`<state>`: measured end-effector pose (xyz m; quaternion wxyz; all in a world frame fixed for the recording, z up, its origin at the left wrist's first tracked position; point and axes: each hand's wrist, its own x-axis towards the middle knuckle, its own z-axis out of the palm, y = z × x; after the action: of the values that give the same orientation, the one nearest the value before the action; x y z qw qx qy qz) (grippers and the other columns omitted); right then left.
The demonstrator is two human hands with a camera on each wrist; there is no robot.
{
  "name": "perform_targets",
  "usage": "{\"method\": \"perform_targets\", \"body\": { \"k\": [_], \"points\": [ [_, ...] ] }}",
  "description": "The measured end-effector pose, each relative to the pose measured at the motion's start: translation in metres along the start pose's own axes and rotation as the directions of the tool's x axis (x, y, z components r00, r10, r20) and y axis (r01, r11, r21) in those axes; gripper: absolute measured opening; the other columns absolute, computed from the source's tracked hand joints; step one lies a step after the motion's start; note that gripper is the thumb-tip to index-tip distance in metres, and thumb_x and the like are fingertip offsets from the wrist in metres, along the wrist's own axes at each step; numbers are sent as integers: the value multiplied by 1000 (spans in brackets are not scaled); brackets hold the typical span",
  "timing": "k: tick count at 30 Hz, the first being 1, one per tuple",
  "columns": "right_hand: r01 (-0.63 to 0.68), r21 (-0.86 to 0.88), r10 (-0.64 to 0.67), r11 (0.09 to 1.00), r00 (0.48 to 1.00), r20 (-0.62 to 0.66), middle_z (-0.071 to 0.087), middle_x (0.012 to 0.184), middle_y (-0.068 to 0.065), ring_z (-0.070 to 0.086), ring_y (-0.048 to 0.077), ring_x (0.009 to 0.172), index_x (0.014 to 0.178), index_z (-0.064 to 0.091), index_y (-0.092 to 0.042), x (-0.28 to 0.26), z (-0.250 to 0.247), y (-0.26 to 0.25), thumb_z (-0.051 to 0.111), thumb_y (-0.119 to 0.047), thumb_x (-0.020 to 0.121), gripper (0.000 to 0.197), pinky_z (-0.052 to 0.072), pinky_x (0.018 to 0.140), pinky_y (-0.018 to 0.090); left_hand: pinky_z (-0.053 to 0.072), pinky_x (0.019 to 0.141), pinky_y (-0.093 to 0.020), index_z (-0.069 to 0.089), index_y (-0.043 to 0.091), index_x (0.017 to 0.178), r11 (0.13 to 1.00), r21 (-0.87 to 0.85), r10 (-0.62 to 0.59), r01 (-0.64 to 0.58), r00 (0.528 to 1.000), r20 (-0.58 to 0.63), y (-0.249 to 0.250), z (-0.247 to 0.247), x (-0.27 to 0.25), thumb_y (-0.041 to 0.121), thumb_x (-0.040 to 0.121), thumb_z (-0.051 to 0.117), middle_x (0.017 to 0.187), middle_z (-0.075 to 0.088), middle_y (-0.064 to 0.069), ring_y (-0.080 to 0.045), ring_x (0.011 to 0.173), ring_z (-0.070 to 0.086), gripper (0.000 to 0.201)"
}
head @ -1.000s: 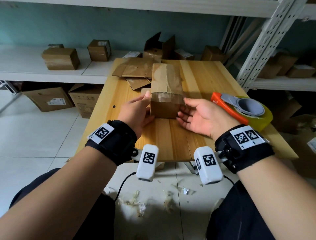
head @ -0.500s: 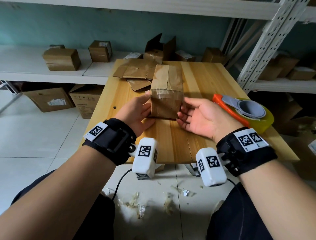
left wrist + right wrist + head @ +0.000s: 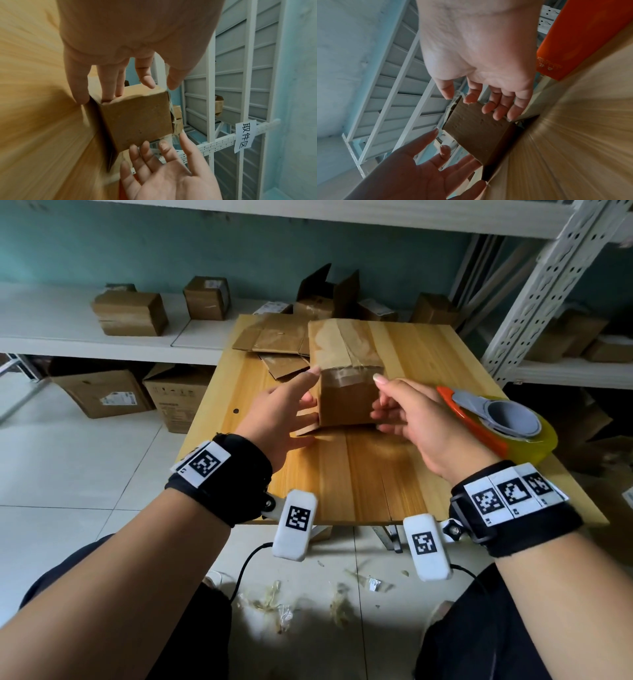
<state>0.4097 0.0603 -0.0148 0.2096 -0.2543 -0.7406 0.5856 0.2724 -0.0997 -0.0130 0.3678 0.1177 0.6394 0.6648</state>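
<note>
Running near-to-far along table [image 3: 428, 481] | box [image 3: 344, 402] long axis | taped face up

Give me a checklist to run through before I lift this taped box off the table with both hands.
1. Left hand on the cardboard box: ok, straight fingers touch its left side.
2. Right hand on the box: ok, fingertips touch its right side.
3. Firm hold: not ok, neither hand curls round the box.
4. Top seam: ok, a tape strip runs along the top and over the near edge.
5. Far end sealed: cannot tell, it is hidden.
6. Room on the right: ok, the tape dispenser lies apart from the hand.
</note>
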Motion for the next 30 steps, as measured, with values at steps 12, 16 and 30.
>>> {"method": "perform_targets", "body": {
  "k": [12, 16, 30],
  "points": [
    [55, -234, -99, 971, 979, -180, 43, 79, 5, 47, 21, 72, 81, 53, -24, 4, -7, -2, 45, -83, 90, 61, 38, 74, 42, 50, 74, -31, 68, 20, 111, 976, 140, 180, -165, 978, -103, -1, 7, 1, 59, 96, 66, 95, 66, 2, -16, 90, 65, 42],
    [90, -281, -140, 955, 977, -162, 42, 79, 7, 45, 22, 74, 79, 53, -22, 6, -9, -2, 47, -65, 101, 49, 36, 74, 40, 42, 65, -28, 65, 21, 85, 961, 189, 221, -202, 972, -83, -1, 7, 2, 63, 96, 63, 79, 58, 3, -13, 71, 51, 44],
    [124, -239, -172, 963, 966, -194, 44, 77, 9, 46, 25, 74, 69, 52, -28, 9, -6, -2, 48, -55, 100, 41, 37, 74, 44, 28, 46, -21, 50, 25, 66, 931, 190, 314, -311, 949, 18, -3, 23, 4, 55, 101, 60, 67, 36, 4, -10, 52, 31, 48]
  ]
}}
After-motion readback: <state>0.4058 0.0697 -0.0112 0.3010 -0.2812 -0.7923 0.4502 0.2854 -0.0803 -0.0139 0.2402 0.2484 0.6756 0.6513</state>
